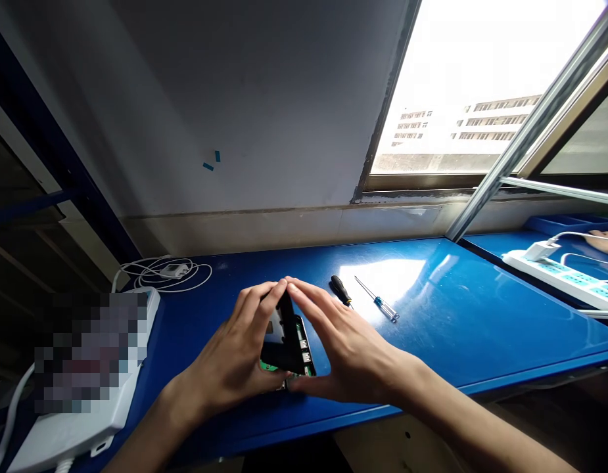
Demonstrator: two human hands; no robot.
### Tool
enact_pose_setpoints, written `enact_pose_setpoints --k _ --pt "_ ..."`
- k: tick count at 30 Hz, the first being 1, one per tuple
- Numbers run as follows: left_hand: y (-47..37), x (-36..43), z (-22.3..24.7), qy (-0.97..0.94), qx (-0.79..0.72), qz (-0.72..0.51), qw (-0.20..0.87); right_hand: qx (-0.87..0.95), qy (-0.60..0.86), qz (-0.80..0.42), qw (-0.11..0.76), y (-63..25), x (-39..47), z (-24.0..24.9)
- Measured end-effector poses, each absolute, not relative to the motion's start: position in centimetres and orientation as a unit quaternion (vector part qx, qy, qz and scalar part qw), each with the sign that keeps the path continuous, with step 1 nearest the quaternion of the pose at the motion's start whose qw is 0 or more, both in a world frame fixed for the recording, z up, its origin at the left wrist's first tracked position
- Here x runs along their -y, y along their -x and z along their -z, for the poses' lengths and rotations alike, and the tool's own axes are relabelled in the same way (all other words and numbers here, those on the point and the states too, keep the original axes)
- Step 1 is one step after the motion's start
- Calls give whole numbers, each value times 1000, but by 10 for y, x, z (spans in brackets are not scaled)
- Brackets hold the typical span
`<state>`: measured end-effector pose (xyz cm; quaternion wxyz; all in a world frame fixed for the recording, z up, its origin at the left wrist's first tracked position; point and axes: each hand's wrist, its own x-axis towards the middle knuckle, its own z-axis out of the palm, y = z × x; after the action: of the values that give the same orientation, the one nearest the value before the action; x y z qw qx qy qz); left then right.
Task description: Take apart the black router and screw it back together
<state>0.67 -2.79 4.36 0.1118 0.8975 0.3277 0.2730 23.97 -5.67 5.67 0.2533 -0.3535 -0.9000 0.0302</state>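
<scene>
A black cover (290,332) stands tilted over a green circuit board (304,341) near the front edge of the blue table. My left hand (242,335) grips the cover from the left, fingertips at its top and thumb low near the board. From the right, my right hand (340,345) reaches to the same top edge, its thumb at the lower front corner. Silver ports show along the board's right side. Both hands hide much of the cover and board.
Behind my right hand lie a black-handled screwdriver (340,289) and a clear-blue screwdriver (382,305). A coiled white cable (185,272) is at the back left. White power strips (570,279) sit at far right and left. Another person's hand (604,242) shows at right.
</scene>
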Motion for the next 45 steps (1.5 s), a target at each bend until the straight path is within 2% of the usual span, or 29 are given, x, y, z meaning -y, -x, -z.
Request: enact_pose_setpoints --k 7,11,15,21,26,32,36,45 --pt "2 33 -30 -833 -310 -376 261 871 354 -218 263 -242 46 -29" --pt "4 33 -28 -794 -304 -403 338 847 318 -294 308 -238 37 -23" --pt "2 32 -28 -761 -321 -414 382 824 326 -334 321 -236 34 -22" --pt "1 28 -23 -739 -317 -420 420 820 348 -329 312 -239 35 -21" --pt "19 25 -14 -772 -349 -366 386 827 388 -312 261 -250 37 -30" --pt "29 26 -3 -840 -413 -222 274 858 407 -255 184 -250 32 -29" --pt "29 25 -1 -861 -424 -186 211 866 412 -229 166 -245 28 -23" --pt "29 27 -6 -859 -429 -147 237 872 411 -231 129 -243 26 -28"
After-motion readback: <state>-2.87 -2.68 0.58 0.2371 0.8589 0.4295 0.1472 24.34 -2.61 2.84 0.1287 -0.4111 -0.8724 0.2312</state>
